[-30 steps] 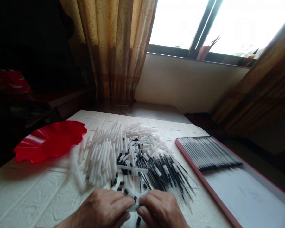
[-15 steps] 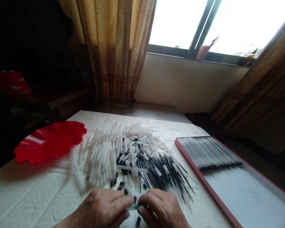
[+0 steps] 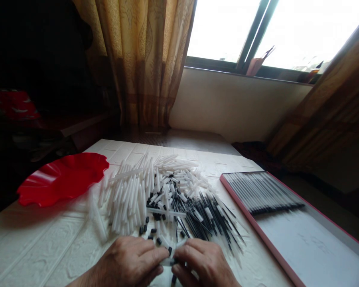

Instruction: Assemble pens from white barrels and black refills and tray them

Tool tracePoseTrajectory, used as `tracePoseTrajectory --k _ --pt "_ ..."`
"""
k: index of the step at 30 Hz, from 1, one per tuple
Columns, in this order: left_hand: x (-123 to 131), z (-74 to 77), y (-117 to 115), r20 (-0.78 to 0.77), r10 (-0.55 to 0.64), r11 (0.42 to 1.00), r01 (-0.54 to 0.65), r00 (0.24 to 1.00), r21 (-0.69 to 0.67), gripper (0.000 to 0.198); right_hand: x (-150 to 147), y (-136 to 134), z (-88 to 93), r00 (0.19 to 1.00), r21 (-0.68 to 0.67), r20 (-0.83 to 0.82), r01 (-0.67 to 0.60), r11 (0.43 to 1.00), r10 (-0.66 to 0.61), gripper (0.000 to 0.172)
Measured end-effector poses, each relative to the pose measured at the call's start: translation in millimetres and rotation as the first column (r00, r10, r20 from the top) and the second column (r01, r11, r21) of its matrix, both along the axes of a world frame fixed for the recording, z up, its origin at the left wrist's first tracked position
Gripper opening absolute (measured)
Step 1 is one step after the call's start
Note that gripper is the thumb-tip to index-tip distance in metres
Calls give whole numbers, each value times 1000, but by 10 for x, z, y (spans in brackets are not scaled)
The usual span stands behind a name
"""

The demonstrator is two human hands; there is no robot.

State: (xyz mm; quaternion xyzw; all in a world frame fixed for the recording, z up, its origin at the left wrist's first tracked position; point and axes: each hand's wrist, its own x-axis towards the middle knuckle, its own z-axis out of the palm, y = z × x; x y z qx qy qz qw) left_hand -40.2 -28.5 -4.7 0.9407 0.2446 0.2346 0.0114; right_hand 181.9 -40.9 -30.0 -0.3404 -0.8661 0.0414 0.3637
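Observation:
My left hand [image 3: 134, 259] and my right hand [image 3: 204, 259] meet at the table's near edge, fingers closed. A short stretch of a translucent pen barrel [image 3: 166, 262] shows between them. Left fingers grip one side of it; right fingertips pinch its other end, where a dark bit shows. Just beyond the hands lie several small black plugs [image 3: 153, 230]. Behind these are a heap of whitish pen barrels [image 3: 127, 203], short white caps [image 3: 184, 183] and a fan of thin black refills [image 3: 215, 219]. Another black plug [image 3: 174, 279] lies below the right fingertips, partly covered.
To the right, a pink-edged tray [image 3: 275, 247] holds a row of pens [image 3: 266, 191] with black ends. A red wavy-rimmed bowl [image 3: 62, 179] stands at the left. Both rest on a white brick-patterned table cover [image 3: 62, 247]. Curtains [image 3: 140, 63] and a window lie beyond.
My right fingertips have shifted slightly, and my right thumb now covers more of the black plug below it. My left hand and the piles stay put.

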Motion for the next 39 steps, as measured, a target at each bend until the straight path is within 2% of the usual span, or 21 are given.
tracePoseTrajectory --k 6,10,14,17,20,22,23,25,28,30,32,34,36,37,39 --pt "6 -20 15 36 19 999 -20 999 32 43 14 -14 -36 999 -75 0 -33 997 33 43" --pt "10 -48 34 109 4 999 -9 994 42 34 -21 -37 -112 998 -131 -36 -48 990 43 42" --pt "-24 -44 17 249 48 994 -71 967 85 24 15 -43 -114 985 -188 -152 56 980 -85 39" --pt "-77 -7 -15 304 111 993 -118 946 2 17 131 -28 23 955 -253 -218 145 957 -202 28" --pt "-103 0 -9 341 136 979 -75 930 -188 16 213 -18 155 934 -265 -273 158 951 -231 21" --pt "-96 -26 21 399 186 918 -14 898 -396 21 196 -23 168 947 -220 -276 106 970 -166 19" --pt "-87 -45 39 443 222 861 38 869 -507 26 168 -27 151 959 -190 -258 66 980 -114 17" --pt "-68 -83 70 539 318 708 182 780 -682 31 99 -31 95 980 -131 -199 -8 991 -19 14" --pt "-55 -114 94 634 445 499 413 633 -762 28 54 -20 39 993 -64 -106 -55 996 48 16" --pt "-60 -121 99 635 516 405 490 575 -772 28 103 -2 56 997 -78 -77 -23 997 18 14" --pt "-70 -133 102 614 556 339 522 560 -783 32 203 19 110 993 -125 -94 61 990 -73 14" --pt "-78 -153 104 567 560 282 504 604 -816 39 314 37 179 979 -164 -110 150 975 -169 14" --pt "-77 -162 100 484 520 238 425 704 -873 43 399 47 238 977 -186 -43 195 963 -207 14" --pt "-72 -155 94 439 478 253 359 761 -898 44 425 47 256 980 -195 31 199 960 -196 16" --pt "-55 -115 75 343 365 361 208 866 -909 43 445 41 264 967 -208 215 181 961 -136 14"
